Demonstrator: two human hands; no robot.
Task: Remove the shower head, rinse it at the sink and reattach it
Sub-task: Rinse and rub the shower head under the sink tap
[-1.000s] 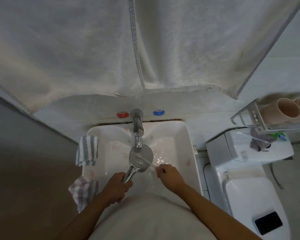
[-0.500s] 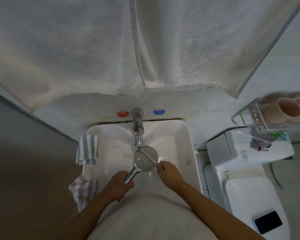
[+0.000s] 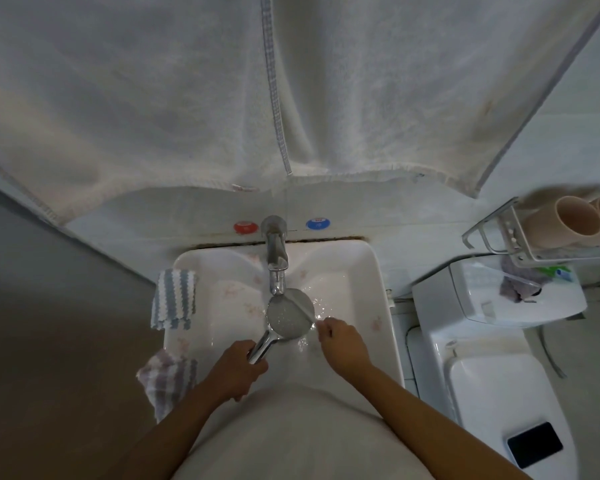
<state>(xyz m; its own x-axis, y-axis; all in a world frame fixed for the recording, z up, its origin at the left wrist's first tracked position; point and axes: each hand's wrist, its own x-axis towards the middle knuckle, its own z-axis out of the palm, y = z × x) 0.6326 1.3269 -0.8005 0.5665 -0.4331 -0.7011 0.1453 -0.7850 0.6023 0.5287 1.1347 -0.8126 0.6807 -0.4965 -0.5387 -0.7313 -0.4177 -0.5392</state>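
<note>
The chrome shower head (image 3: 289, 317) is face up in the white sink (image 3: 378, 289), directly under the faucet (image 3: 276, 258), with water splashing around it. My left hand (image 3: 236, 370) grips its handle at the sink's near edge. My right hand (image 3: 342, 341) sits just right of the head, its curled fingers pinching a thin white stick-like tool (image 3: 300, 306) that lies slantwise across the head's face. Whether the tool has bristles is too small to tell.
Large white towels (image 3: 187, 98) hang above the sink. Two striped cloths (image 3: 174, 303) (image 3: 168, 379) drape over the sink's left rim. A toilet (image 3: 499, 375) with a black phone (image 3: 534, 448) on its lid stands to the right, under a wire rack (image 3: 492, 237) with cups.
The shower head shifted slightly right and up under the faucet. My right hand moved a little farther from me, sliding the thin tool across the head's face. My left hand's grip stayed.
</note>
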